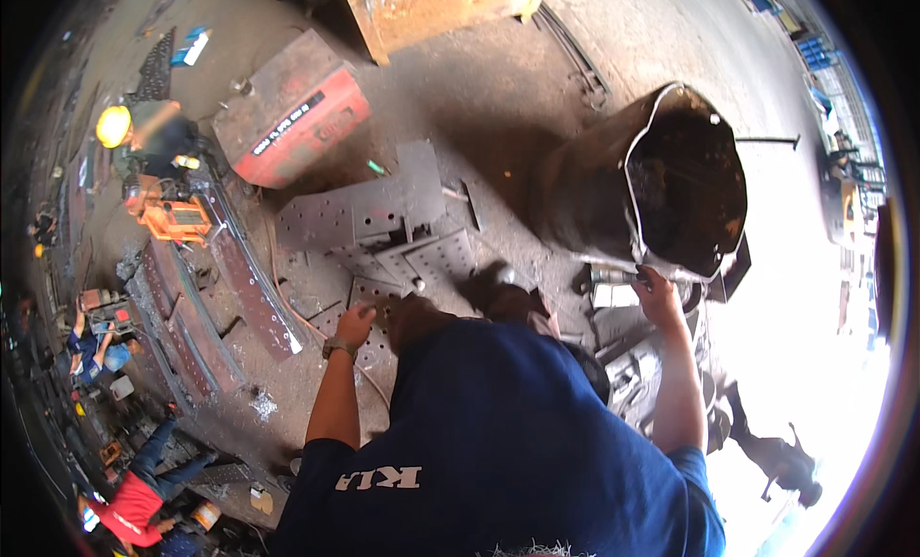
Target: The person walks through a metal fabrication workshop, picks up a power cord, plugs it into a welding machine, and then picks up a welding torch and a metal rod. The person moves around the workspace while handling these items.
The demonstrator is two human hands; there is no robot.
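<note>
My left hand hangs over perforated steel plates beside my leg, a watch on its wrist. Its fingers are curled in, and nothing shows in them. At the near lower rim of a large dark metal drum is my right hand, fingers bent together. Something small and dark seems to lie between these fingers, but I cannot make it out. Whether the hand touches the drum is unclear. The drum's rim is uneven and its open mouth faces right. Flat steel plates with drilled holes lie on the floor ahead of me.
A red metal box stands ahead left, with a rusty yellowish container beyond it. Long drilled beams and a hose lie left. A person in a yellow helmet is beside an orange machine; others work farther left.
</note>
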